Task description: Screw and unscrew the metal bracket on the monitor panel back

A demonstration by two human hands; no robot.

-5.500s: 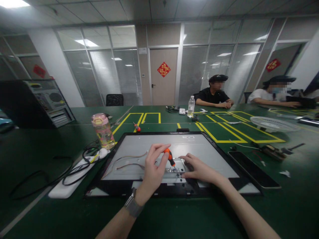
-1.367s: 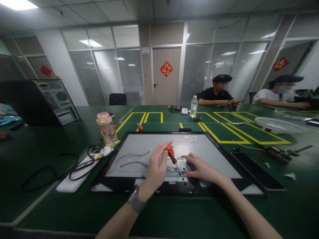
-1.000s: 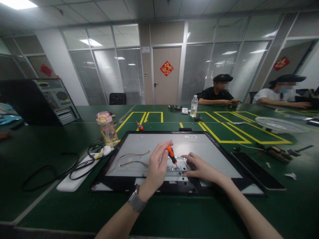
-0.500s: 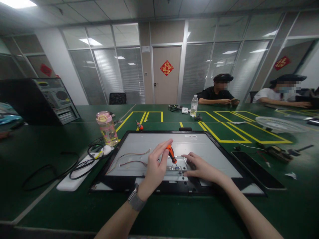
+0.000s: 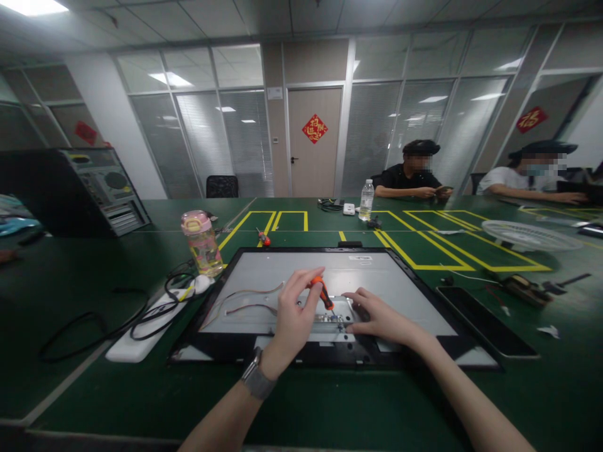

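Note:
My left hand, with a grey-banded watch on its wrist, is closed on an orange and black screwdriver. The tool leans, its tip down at a small circuit board on a clear or metallic plate. Thumb and fingers spread apart, my right hand rests at the plate's right side and seems to touch it. Beneath both hands lies a flat display panel with a grey back and black frame. Thin wires run across its left part. My left palm hides some of the board.
Left of the panel are a white power strip, black cables and a pink-lidded bottle. A phone-like black slab lies to the right. Behind stand a water bottle and a red-handled screwdriver. Two people sit across the table.
The screwdriver's handle and the fingers of my left hand have shifted slightly down and left. My right hand stays at the plate.

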